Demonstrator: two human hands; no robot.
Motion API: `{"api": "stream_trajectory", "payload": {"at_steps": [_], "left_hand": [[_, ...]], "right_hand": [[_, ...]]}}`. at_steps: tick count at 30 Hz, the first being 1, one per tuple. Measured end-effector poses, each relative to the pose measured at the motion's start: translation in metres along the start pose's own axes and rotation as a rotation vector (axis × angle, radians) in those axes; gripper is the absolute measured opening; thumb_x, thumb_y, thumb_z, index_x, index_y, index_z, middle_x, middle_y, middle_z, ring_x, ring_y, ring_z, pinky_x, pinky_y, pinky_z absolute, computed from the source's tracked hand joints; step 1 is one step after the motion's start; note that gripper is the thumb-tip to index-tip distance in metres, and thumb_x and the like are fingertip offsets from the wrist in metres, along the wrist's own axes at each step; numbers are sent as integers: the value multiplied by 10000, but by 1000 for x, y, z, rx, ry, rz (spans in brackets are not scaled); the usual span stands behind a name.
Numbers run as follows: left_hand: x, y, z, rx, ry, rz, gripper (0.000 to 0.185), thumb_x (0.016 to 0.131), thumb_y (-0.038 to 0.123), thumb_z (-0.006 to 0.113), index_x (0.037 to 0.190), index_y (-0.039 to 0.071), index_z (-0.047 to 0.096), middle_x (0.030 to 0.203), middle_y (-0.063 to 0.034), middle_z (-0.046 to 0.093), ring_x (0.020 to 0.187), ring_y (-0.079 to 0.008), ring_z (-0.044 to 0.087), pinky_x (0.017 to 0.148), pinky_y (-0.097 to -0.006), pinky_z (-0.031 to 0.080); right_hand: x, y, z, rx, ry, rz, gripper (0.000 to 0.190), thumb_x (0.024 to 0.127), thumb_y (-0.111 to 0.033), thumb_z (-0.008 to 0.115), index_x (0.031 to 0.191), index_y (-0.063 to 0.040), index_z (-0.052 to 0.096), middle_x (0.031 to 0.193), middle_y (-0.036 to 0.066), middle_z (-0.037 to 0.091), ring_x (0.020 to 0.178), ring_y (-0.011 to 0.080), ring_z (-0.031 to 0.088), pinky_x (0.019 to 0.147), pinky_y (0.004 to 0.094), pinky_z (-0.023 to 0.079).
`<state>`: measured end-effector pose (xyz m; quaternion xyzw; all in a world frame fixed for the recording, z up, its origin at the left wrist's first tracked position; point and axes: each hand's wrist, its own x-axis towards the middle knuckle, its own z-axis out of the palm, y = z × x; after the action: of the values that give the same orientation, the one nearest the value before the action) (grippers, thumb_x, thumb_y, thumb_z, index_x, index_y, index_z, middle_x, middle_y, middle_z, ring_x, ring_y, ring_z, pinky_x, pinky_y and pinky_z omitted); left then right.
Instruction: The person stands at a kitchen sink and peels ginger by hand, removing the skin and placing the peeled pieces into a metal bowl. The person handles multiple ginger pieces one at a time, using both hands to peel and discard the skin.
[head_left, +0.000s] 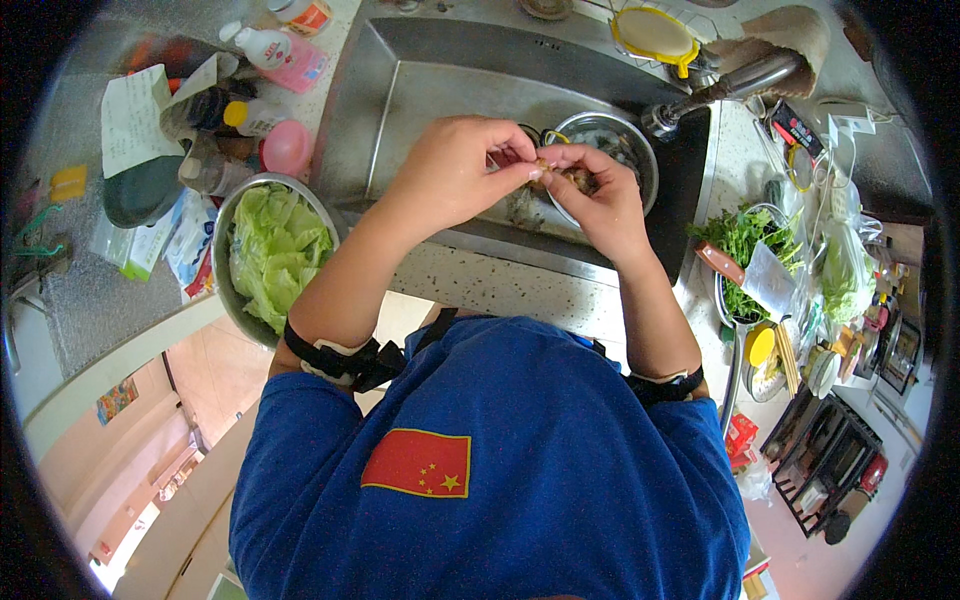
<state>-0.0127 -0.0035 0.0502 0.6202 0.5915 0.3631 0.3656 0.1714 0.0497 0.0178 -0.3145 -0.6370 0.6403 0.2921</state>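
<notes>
Over the sink, my left hand (472, 169) and my right hand (600, 187) meet at the fingertips. Both pinch a small brownish piece of food (544, 166), too small to identify. A larger brownish piece (581, 178) shows beside my right fingers. Behind and below my right hand, a round metal bowl (651, 169) holds water and dark and pale bits. Something with a yellow rim, partly hidden, lies by the bowl's left edge. Grey-dark scraps (525, 210) lie on the bottom of the stainless steel sink (442, 94), under my hands.
A metal bowl of lettuce leaves (277, 255) stands left of the sink. The faucet (675, 112) reaches in from the upper right. At the right, a cleaver (765, 277) lies across a container of green herbs (739, 232). A pink pump bottle (289, 60) stands at the upper left.
</notes>
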Motion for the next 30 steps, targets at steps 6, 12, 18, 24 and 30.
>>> {"api": "stream_trajectory", "payload": {"at_steps": [6, 12, 18, 24, 30], "left_hand": [[5, 5, -4, 232, -68, -12, 123, 780, 134, 675, 839, 29, 653, 752, -95, 666, 700, -167, 654, 654, -289, 516], [11, -5, -1, 61, -107, -104, 78, 773, 69, 660, 806, 2, 637, 727, -75, 660, 685, -105, 630, 639, -252, 506], [10, -16, 4, -301, -86, -71, 84, 790, 25, 639, 867, 4, 612, 784, -28, 634, 735, -82, 601, 680, -232, 492], [4, -14, 6, -299, 11, 11, 97, 804, 5, 608, 899, 19, 601, 854, -19, 622, 782, -81, 586, 718, -230, 480], [0, -13, 2, -292, 51, 27, 101, 803, 8, 601, 903, 24, 606, 849, -14, 622, 785, -81, 582, 720, -234, 475]], "right_hand": [[-1, -2, 3, -83, 31, 15, 182, 805, -38, 642, 982, 5, 633, 880, 40, 658, 807, 69, 590, 726, 215, 472], [-1, 1, 0, -104, 32, 3, 189, 800, -56, 655, 981, -5, 637, 878, 41, 659, 787, 70, 589, 693, 212, 472], [1, 3, -8, 255, 3, 222, 173, 819, -64, 634, 991, -49, 628, 859, 7, 626, 680, 47, 531, 555, 172, 404], [0, 5, -6, 583, -12, 299, 183, 844, -38, 559, 1025, -61, 573, 860, 34, 582, 606, 53, 452, 455, 158, 310], [0, 9, -8, 801, -95, 295, 214, 843, -55, 546, 1057, -66, 548, 875, 75, 567, 604, 80, 463, 427, 158, 320]]}}
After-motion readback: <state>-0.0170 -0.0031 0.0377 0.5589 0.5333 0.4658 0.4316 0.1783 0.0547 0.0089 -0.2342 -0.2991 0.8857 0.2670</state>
